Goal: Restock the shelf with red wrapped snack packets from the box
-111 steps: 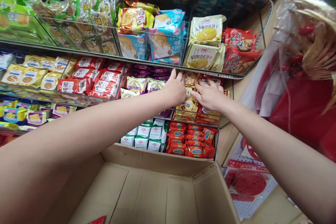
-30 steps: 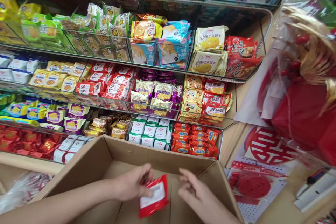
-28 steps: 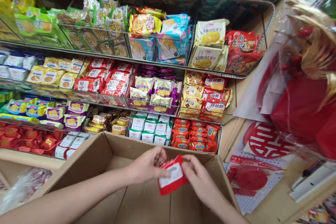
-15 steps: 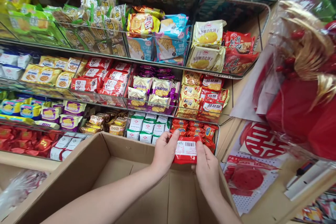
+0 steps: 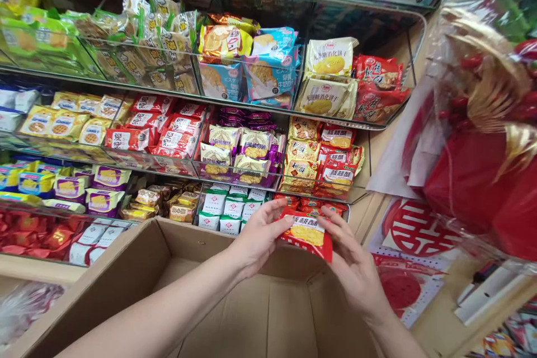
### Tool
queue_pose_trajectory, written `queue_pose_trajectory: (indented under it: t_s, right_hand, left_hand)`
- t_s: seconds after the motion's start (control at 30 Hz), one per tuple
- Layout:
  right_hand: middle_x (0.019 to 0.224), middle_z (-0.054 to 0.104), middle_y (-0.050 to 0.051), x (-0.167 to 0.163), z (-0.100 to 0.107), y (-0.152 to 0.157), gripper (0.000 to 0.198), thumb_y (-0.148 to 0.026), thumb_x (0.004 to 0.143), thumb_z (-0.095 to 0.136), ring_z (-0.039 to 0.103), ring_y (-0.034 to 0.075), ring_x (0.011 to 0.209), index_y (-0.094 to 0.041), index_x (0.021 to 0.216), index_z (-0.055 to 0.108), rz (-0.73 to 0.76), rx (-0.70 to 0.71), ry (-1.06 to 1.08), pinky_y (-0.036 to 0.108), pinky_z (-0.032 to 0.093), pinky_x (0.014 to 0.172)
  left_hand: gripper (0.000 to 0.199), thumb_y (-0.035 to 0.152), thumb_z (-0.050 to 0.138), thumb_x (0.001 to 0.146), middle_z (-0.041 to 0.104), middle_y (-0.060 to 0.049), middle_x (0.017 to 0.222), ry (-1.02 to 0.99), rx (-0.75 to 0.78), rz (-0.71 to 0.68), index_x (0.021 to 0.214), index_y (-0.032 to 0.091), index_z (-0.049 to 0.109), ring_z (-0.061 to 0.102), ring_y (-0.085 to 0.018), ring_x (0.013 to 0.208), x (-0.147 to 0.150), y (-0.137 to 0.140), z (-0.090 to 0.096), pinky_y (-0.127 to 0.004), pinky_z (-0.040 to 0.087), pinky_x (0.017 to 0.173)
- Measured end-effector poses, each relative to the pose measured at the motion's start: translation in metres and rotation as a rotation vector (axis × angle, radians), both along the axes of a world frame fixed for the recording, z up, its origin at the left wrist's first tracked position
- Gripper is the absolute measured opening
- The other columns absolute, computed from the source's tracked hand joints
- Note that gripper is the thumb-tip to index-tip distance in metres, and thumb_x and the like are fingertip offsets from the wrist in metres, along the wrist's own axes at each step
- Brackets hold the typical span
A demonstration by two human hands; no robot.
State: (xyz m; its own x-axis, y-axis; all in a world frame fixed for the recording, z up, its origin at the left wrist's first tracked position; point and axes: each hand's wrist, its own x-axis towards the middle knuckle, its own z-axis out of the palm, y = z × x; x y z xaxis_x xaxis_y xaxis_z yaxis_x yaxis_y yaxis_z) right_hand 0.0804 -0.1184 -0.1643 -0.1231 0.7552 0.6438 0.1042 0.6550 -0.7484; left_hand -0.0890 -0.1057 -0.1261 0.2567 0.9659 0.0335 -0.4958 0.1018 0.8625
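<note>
A red biscuit packet [image 5: 308, 232] with a yellow biscuit picture faces me above the cardboard box, tilted down to the right. My left hand [image 5: 262, 235] grips its left end, thumb on the front and the other fingers behind. At the right end, my right hand [image 5: 350, 263] has its bent fingers on the upper edge, loosely around the corner; its thumb is mostly hidden. Just behind the hands, small red packets [image 5: 308, 206] fill the lowest shelf's right compartment. Above them stand similar red biscuit packets [image 5: 335, 173] beside yellow ones [image 5: 300, 159].
Below my forearms is an open cardboard box [image 5: 251, 302], its far wall close to the lowest shelf. Clear-fronted shelves [image 5: 251, 106] with many wrapped snacks rise ahead. A plastic-wrapped red bouquet [image 5: 474, 173] hangs at the right, above red paper decorations [image 5: 419, 229].
The packet has been turned over from its white barcode side to its picture side. My right hand has loosened its pinch and moved slightly right, fingers more spread.
</note>
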Motion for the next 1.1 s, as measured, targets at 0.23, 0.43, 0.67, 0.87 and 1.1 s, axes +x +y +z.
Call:
queue_pose_trajectory:
  t_s: [0.23, 0.43, 0.67, 0.87, 1.1]
  right_hand:
    - [0.118, 0.051, 0.006, -0.021, 0.000, -0.010, 0.065, -0.037, 0.076, 0.056, 0.050, 0.021, 0.104, -0.032, 0.131, 0.021, 0.176, -0.474, 0.492, 0.041, 0.045, 0.082]
    - [0.097, 0.062, 0.004, -0.016, -0.002, 0.000, 0.039, -0.035, 0.069, 0.064, 0.058, 0.017, 0.088, -0.020, 0.102, 0.049, 0.031, -0.493, 0.504, 0.031, 0.046, 0.077]
    - [0.082, 0.062, 0.003, 0.001, 0.015, 0.016, 0.044, -0.035, 0.068, 0.064, 0.061, 0.017, 0.075, -0.021, 0.101, 0.039, -0.048, -0.339, 0.355, 0.034, 0.049, 0.070]
    - [0.108, 0.049, 0.010, 0.030, 0.081, 0.063, 0.023, -0.030, 0.072, 0.058, 0.054, 0.019, 0.093, -0.019, 0.090, 0.049, -0.546, 0.352, -0.094, 0.035, 0.047, 0.078]
    - [0.108, 0.049, 0.015, 0.035, 0.074, 0.100, 0.026, -0.024, 0.077, 0.047, 0.044, 0.023, 0.105, -0.010, 0.098, 0.055, -0.781, 0.549, -0.565, 0.040, 0.037, 0.092]
  left_hand:
    - [0.057, 0.016, 0.065, 0.066, 0.052, -0.006, 0.107, 0.032, 0.323, 0.179, 0.114, 0.023, 0.035, 0.053, -0.018, 0.098, 0.012, 0.001, -0.013, -0.035, 0.044, 0.083]
    - [0.045, 0.013, 0.061, 0.069, 0.050, -0.008, 0.107, 0.056, 0.375, 0.118, 0.107, 0.019, 0.037, 0.054, -0.017, 0.095, 0.016, -0.002, -0.019, -0.033, 0.045, 0.083]
    - [0.055, 0.010, 0.052, 0.075, 0.046, -0.006, 0.112, 0.462, 0.780, 0.096, 0.122, 0.027, 0.030, 0.052, -0.016, 0.096, 0.014, 0.014, -0.003, -0.033, 0.045, 0.081]
    - [0.034, 0.009, 0.055, 0.073, 0.054, -0.007, 0.098, 0.901, 1.333, 0.403, 0.106, 0.015, 0.054, 0.047, -0.017, 0.096, 0.033, 0.072, 0.085, -0.033, 0.040, 0.087]
    - [0.039, 0.004, 0.049, 0.072, 0.051, -0.004, 0.095, 0.987, 1.453, 0.528, 0.109, 0.018, 0.053, 0.049, -0.014, 0.093, 0.063, 0.127, 0.109, -0.030, 0.042, 0.086]
